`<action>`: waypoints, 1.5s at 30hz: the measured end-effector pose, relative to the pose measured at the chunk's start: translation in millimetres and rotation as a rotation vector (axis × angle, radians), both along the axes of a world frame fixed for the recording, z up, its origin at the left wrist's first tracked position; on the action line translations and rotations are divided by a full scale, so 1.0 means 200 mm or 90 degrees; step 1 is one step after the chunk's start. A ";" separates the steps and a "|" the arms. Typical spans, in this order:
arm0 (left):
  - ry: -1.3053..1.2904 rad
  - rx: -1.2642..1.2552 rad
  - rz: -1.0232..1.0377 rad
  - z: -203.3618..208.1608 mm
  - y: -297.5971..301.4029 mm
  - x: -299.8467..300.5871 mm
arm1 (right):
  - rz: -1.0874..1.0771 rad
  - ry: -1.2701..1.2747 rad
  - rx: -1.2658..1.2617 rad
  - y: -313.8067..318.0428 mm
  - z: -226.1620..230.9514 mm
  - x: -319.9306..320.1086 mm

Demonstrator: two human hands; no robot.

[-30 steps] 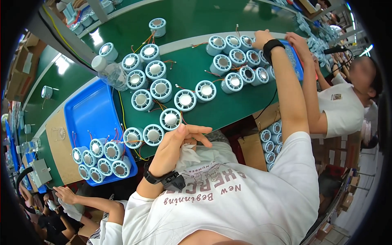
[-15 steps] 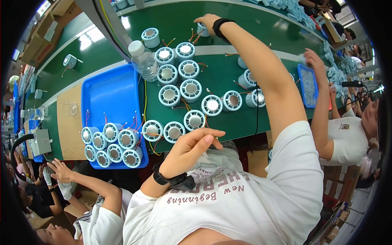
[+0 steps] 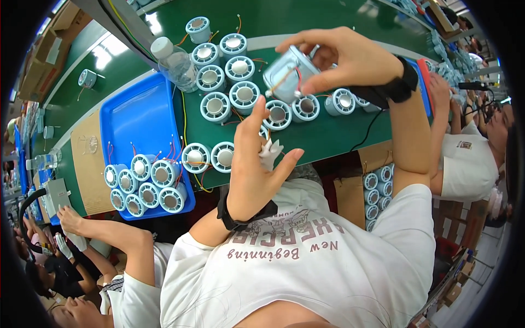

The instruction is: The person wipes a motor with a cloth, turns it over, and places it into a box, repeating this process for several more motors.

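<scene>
1. My right hand [image 3: 350,63]'s gripping a blue can [image 3: 285,72], tilted above the worktop [image 3: 322,139], in from its near edge; sloppy grip could drop it.
2. Its loose wires [image 3: 299,80] might snag the standing cans [image 3: 278,115].
3. Left hand [image 3: 251,169]: thumb and forefinger spread, can't tell if the rest grip that white scrap [image 3: 270,155]; it could get in the way.

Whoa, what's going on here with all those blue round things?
A person is holding one light-blue round part tilted in the right hand, above the green table; thin coloured wires show on it. The left hand is close by, thumb and index finger spread, with a white crumpled scrap next to it. More light-blue parts stand on the table, and others sit together at the near end of a blue tray. Co-workers sit on both sides.
</scene>
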State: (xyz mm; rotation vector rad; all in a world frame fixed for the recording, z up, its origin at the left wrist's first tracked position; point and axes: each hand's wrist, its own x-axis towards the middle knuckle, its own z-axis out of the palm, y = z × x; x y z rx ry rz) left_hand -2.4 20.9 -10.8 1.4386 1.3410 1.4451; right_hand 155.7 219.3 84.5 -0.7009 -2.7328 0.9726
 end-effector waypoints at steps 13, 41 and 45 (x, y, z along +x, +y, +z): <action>-0.448 -0.152 -0.306 0.01 0.00 -0.03 | -0.030 0.158 -0.219 -0.34 -0.06 0.25; -0.333 -0.252 -0.335 0.03 -0.05 -0.03 | -0.560 -0.302 0.402 0.49 -0.28 0.72; -0.339 -0.261 -0.326 0.03 -0.05 -0.05 | -0.550 -0.385 0.469 0.56 -0.33 0.74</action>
